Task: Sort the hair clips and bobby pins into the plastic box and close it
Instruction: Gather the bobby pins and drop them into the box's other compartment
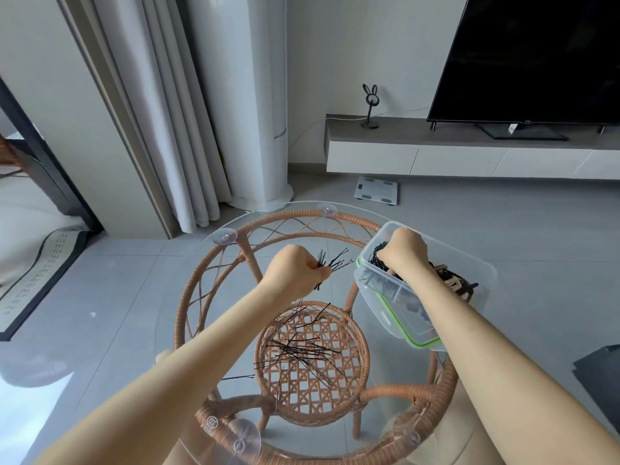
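Note:
A clear plastic box stands on the right side of a round glass tabletop. Its green-sealed lid leans against the box's near side. Black bobby pins fill the box's left compartment, and hair clips lie in the right one. My right hand reaches down into the box among the pins, its fingers curled. My left hand hovers left of the box, shut on a bunch of bobby pins. Several loose bobby pins lie scattered on the glass below.
The glass rests on a rattan frame with suction cups. A lone bobby pin lies near the left forearm. On the floor beyond stand a scale, a white column unit and a low TV bench.

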Demonstrator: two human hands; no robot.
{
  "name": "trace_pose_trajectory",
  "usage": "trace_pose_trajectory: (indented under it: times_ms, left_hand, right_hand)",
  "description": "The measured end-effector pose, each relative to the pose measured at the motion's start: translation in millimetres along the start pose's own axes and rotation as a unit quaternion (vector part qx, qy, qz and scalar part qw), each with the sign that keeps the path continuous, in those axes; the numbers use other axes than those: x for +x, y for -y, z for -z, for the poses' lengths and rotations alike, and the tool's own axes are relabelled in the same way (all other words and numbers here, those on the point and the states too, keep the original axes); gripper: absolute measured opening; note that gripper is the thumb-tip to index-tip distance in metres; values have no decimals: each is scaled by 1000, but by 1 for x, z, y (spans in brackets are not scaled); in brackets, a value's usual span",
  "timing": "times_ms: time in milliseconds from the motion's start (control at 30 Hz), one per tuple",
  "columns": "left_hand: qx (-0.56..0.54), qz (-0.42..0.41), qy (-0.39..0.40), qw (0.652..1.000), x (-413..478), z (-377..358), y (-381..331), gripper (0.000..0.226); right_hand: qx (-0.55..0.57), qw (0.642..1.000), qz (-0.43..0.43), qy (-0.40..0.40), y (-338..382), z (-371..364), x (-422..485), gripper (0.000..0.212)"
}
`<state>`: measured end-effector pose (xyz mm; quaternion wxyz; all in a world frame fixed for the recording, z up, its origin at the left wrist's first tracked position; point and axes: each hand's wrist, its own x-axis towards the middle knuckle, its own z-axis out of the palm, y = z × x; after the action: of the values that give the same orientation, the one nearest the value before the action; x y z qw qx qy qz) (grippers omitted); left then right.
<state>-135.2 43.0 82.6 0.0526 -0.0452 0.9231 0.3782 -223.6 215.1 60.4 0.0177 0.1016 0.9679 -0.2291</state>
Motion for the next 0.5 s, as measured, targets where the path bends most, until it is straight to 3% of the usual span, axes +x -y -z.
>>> trace_pose_trajectory:
  times_ms: [167,367,500]
  left_hand:
    - [13,-11,4,1000,27,-6,-34,31]
    - [89,-46,31,994,64,-45,-81,45]
    - [159,-55,34,985,74,-76,-100,29]
  right_hand:
    - [-21,999,35,13,-5,14,-7,21]
    - [6,990,87,-108,-34,57,-35,35]
    - [21,985,102,-135,-56,67,-43,33]
